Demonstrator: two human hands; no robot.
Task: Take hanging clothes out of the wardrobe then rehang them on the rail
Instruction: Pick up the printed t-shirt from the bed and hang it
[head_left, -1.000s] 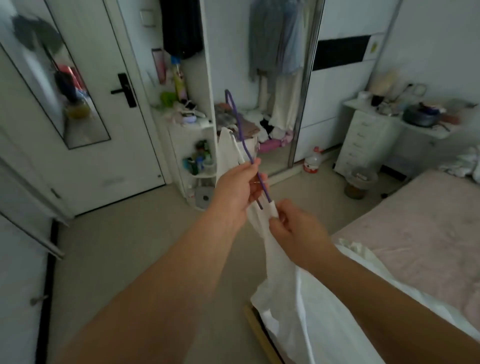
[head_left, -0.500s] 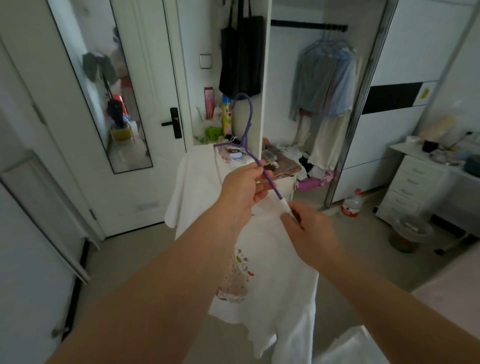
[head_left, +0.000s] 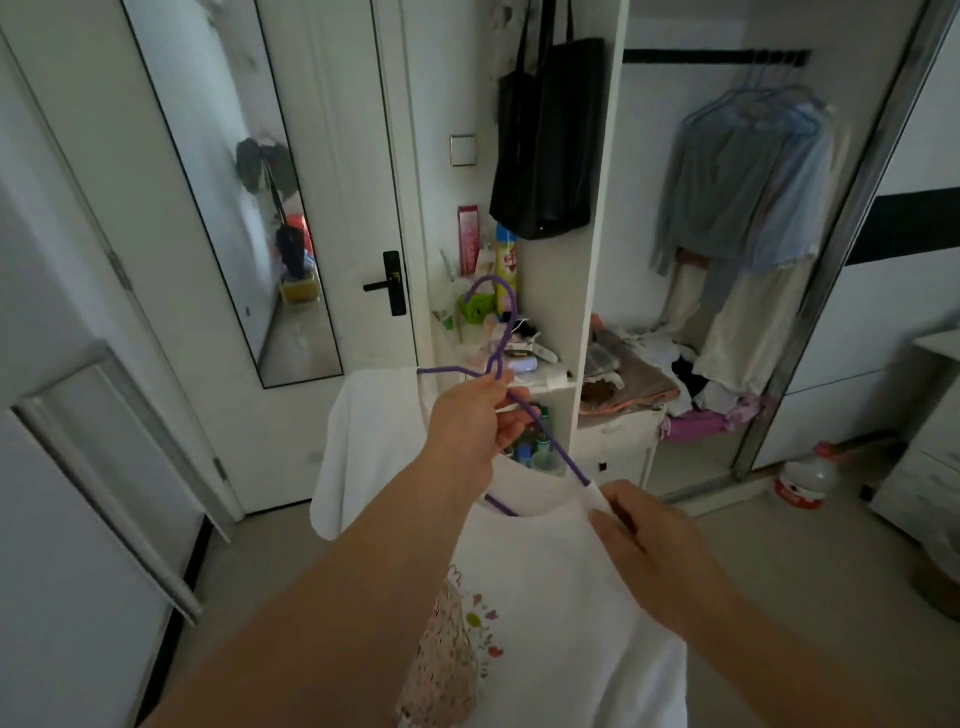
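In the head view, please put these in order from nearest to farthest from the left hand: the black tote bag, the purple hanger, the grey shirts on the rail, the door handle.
From the left hand:
1. Purple hanger: gripped in its fingers.
2. Door handle: up and to the left, on the white door.
3. Black tote bag: above, hanging on the wardrobe's side panel.
4. Grey shirts: far right, on the rail inside the wardrobe.

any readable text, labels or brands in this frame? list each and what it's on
No text reads clearly.
Red box on the shelf: print too blurred.
Yellow spray can: label too blurred.
Water bottle on the floor: red label, unreadable.
White T-shirt: picture print only, no legible words.
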